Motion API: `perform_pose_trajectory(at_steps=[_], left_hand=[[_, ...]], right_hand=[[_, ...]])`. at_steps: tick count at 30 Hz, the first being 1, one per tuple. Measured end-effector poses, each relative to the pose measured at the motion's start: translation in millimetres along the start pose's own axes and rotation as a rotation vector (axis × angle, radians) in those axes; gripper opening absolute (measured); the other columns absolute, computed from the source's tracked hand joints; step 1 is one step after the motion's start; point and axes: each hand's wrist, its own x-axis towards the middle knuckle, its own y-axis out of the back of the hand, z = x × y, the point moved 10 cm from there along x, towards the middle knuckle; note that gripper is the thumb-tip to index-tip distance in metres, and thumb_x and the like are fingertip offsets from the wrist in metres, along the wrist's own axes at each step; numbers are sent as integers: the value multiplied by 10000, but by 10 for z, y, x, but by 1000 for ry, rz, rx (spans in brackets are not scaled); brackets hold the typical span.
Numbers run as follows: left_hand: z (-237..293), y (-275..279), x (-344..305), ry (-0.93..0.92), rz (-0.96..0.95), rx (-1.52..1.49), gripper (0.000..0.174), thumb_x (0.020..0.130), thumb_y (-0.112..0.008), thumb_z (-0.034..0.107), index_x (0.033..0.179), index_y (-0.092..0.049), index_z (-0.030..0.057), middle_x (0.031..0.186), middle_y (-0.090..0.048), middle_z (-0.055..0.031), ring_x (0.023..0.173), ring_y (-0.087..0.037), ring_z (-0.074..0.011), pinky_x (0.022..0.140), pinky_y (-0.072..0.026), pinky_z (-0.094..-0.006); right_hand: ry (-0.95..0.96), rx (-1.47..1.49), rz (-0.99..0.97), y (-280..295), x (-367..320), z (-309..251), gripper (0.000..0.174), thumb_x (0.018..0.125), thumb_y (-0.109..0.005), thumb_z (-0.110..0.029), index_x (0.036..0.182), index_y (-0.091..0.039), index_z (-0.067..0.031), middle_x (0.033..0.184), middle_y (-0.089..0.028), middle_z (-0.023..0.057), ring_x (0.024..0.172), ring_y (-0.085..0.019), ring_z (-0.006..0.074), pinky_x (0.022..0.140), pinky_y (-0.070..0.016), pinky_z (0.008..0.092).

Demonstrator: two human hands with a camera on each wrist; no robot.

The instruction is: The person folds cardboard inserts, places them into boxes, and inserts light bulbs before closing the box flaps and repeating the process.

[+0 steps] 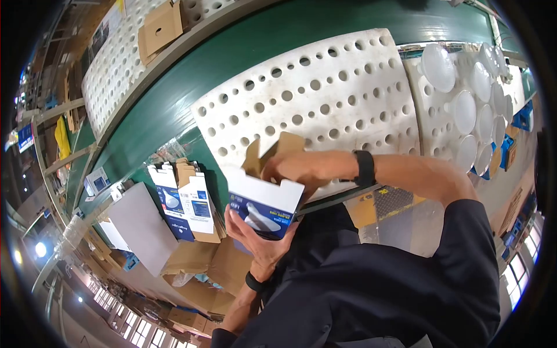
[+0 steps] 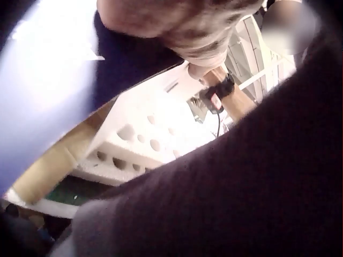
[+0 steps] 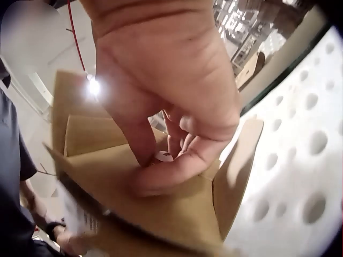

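Observation:
A blue-and-white printed carton (image 1: 260,216), its brown flaps standing up, is gripped from below by the left hand (image 1: 258,242). In the left wrist view the left hand (image 2: 177,24) lies against the dark blue side of the carton (image 2: 126,64). The right hand (image 1: 301,168) reaches into the carton's open top. Seen in the right wrist view, the right hand (image 3: 171,91) has its fingers curled round a small white piece (image 3: 164,156) between the cardboard walls (image 3: 102,168); the rest of that piece is hidden.
White foam boards with holes (image 1: 313,87) lie on the green surface (image 1: 156,116). White round lamps (image 1: 438,68) stand in foam at the right. Flattened printed cartons (image 1: 188,203) and a grey-white panel (image 1: 142,226) are at the left, above a brown box (image 1: 203,264).

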Motion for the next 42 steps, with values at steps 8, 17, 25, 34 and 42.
perform_pose_trajectory(at_steps=[8,17,25,34,42], left_hand=[[234,-100,147,75,-27,75,1351,650,-919,488,1591,-95,-23,1543,-171,-327,1418,-215,-480,1136,-223,-610],[275,-174,251,97,-41,153,1316,679,-906,478,1582,-90,-24,1521,-177,-337,1396,-216,-482,1106,-208,-617],[324,-253,305,166,-109,208,1349,686,-886,504,1584,-40,-43,1560,-108,-346,1443,-149,-491,1154,-139,-620],[262,-108,694,15,-280,230,764,1022,-527,339,1575,-191,-67,1459,-426,-306,1293,-468,-374,1131,-310,-452],[-638,-532,1352,505,-537,-675,464,1064,-533,270,1366,-561,-82,1297,-630,-116,1138,-589,-168,996,-446,-290]], right_hand=[[35,352,-44,-34,-202,519,539,846,-690,-241,1327,-537,-51,1341,-594,138,1182,-588,245,898,-528,366],[-313,897,-60,-6,-112,904,514,974,-614,-329,1403,-550,-53,1215,-686,62,1080,-661,208,930,-525,341],[-383,207,83,180,-335,699,445,921,-635,-303,1307,-604,-84,1169,-699,192,1067,-665,352,914,-523,407],[-143,-91,112,-56,-157,1027,371,906,-636,-261,1238,-633,-95,1104,-710,172,994,-678,372,803,-540,444],[-120,243,404,483,-243,309,314,910,-625,-173,1195,-662,-47,1039,-708,180,941,-688,293,800,-528,398]])
